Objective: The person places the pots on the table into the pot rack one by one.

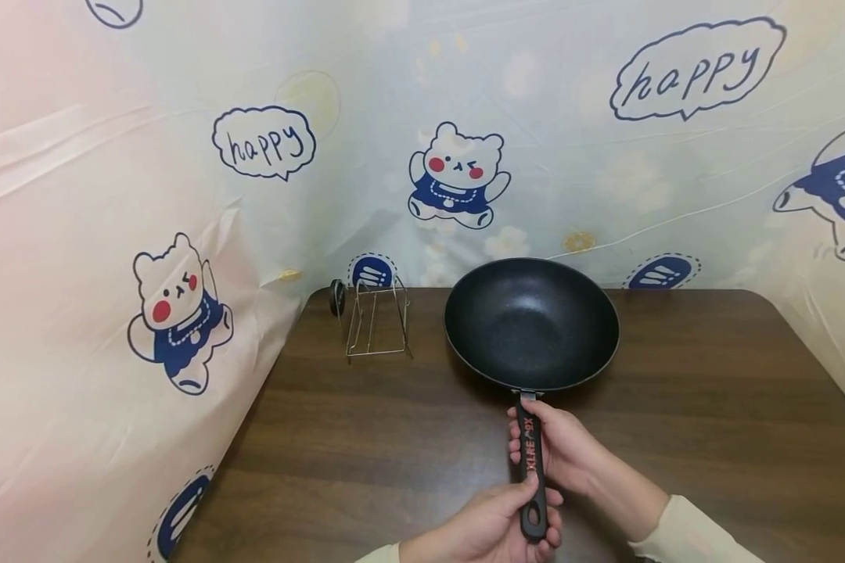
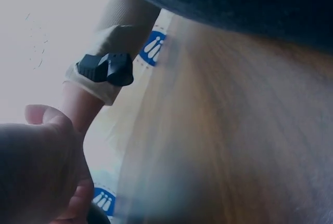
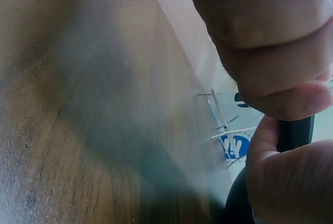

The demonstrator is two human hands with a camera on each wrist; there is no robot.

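A black wok (image 1: 528, 324) with a long black handle (image 1: 533, 461) is held up over the table, its dark hollow facing me. Close to the pan, my right hand (image 1: 566, 450) grips the upper handle, thumb along its top. Lower down, my left hand (image 1: 496, 520) holds the handle's end near its hanging hole, thumb on top. In the right wrist view, curled fingers (image 3: 276, 42) wrap the handle (image 3: 295, 133), and only a bit of the pan shows. The left wrist view shows part of a hand (image 2: 39, 167) and a sleeved arm with a small black device.
A wire rack (image 1: 379, 320) with a round black part stands at the table's back left; the right wrist view also catches the rack (image 3: 221, 112). The brown wooden table (image 1: 338, 438) meets a printed cloth (image 1: 366, 156) hanging at the back and sides.
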